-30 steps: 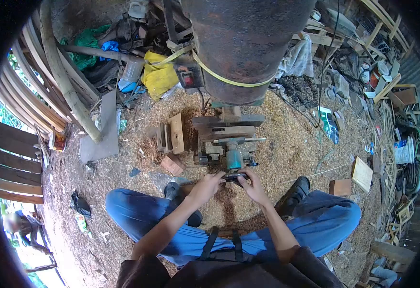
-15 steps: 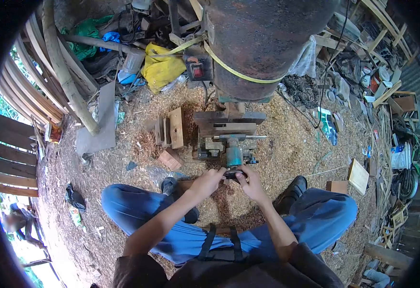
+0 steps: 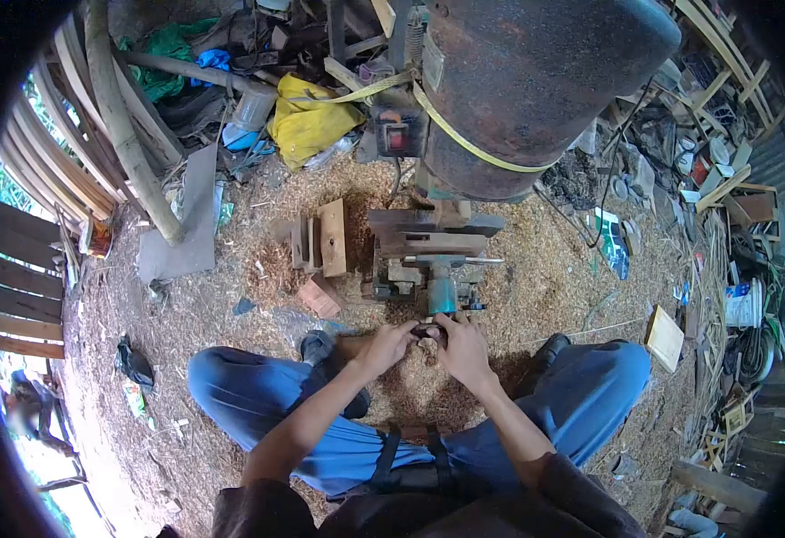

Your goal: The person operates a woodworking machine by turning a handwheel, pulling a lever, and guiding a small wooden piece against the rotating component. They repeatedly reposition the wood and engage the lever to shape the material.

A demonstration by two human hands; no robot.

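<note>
Both of my hands meet in front of the teal cylindrical part (image 3: 442,294) of a low machine. Between them is a small dark piece (image 3: 430,332); its exact kind is hard to make out. My left hand (image 3: 383,348) pinches its left end with closed fingers. On the other side my right hand (image 3: 464,351) is closed around the right end, the fingertips close to the teal part. Whether the piece touches the machine cannot be told. Metal bars and a clamp-like frame (image 3: 433,242) sit just behind the teal part.
A large rusty drum (image 3: 536,90) with a yellow strap rises beyond the machine, next to a red switch (image 3: 398,139). Wooden blocks (image 3: 333,238) and a reddish block (image 3: 320,296) lie to the left on wood shavings. A cable (image 3: 594,235) runs at the right.
The view has shifted, so the drum appears farther right. My hands have drawn slightly back from the teal part, and my right hand has turned more over the dark piece.
</note>
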